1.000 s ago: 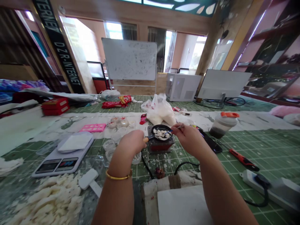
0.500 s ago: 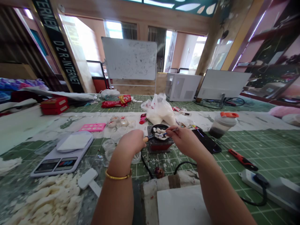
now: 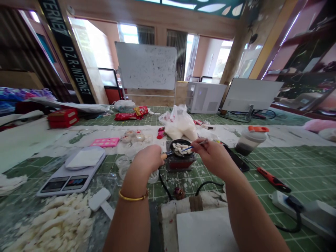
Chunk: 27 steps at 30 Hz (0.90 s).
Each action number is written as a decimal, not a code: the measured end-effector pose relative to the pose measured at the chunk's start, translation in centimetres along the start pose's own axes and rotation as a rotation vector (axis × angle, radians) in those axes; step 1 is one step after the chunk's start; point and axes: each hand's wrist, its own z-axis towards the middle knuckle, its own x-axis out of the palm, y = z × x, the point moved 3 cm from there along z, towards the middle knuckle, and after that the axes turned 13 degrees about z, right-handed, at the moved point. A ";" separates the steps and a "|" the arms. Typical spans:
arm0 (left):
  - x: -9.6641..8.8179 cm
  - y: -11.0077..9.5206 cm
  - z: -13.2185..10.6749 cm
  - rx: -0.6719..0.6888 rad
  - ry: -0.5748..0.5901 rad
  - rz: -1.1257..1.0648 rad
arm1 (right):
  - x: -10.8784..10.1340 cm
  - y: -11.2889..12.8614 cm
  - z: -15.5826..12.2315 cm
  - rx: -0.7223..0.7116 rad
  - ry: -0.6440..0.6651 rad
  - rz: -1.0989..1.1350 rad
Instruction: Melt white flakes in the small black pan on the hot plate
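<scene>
A small black pan (image 3: 183, 142) with white chunks (image 3: 180, 148) in it sits on a little red and grey heater (image 3: 181, 163). My left hand (image 3: 147, 159) is closed round the pan's handle at the pan's left. My right hand (image 3: 213, 156) pinches a thin blue-tipped stick (image 3: 193, 146) whose tip reaches into the white chunks. A gold bangle (image 3: 133, 198) is on my left wrist.
A kitchen scale (image 3: 70, 174) and a heap of white flakes (image 3: 49, 227) lie at the left. A plastic bag of white material (image 3: 179, 123) stands behind the pan. At the right are a phone (image 3: 236, 160), a lidded cup (image 3: 249, 139), a red cutter (image 3: 273, 174) and a power strip (image 3: 304, 213).
My right hand moved left over the pan with the stick and has come back to the right. My left hand keeps its hold on the handle.
</scene>
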 end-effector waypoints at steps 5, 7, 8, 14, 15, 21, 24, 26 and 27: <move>-0.1 0.0 -0.2 -0.020 0.010 -0.007 | 0.1 0.0 0.0 0.013 0.073 -0.063; -0.2 0.0 -0.2 -0.016 0.009 -0.014 | 0.0 -0.1 0.0 0.012 0.062 -0.051; -0.2 -0.1 -0.2 -0.013 0.009 -0.014 | -0.1 -0.2 0.1 0.012 0.032 -0.042; -0.1 0.0 -0.1 -0.015 -0.001 0.007 | 0.2 -0.5 0.3 0.000 0.041 -0.044; -0.1 0.0 0.0 -0.013 -0.001 0.005 | 0.3 -0.5 0.3 0.000 0.055 -0.048; 0.0 0.0 -0.1 -0.014 -0.005 0.004 | -0.2 -0.7 0.4 0.040 -0.039 -0.081; -0.1 0.1 -0.1 -0.011 -0.006 -0.014 | 0.2 -0.8 0.6 0.031 0.036 -0.112; -0.1 0.1 -0.2 -0.015 -0.004 -0.021 | 0.2 -1.0 0.6 0.039 0.010 -0.099; -0.2 0.1 -0.2 -0.020 -0.001 -0.020 | 0.1 -1.0 0.6 0.047 -0.023 -0.088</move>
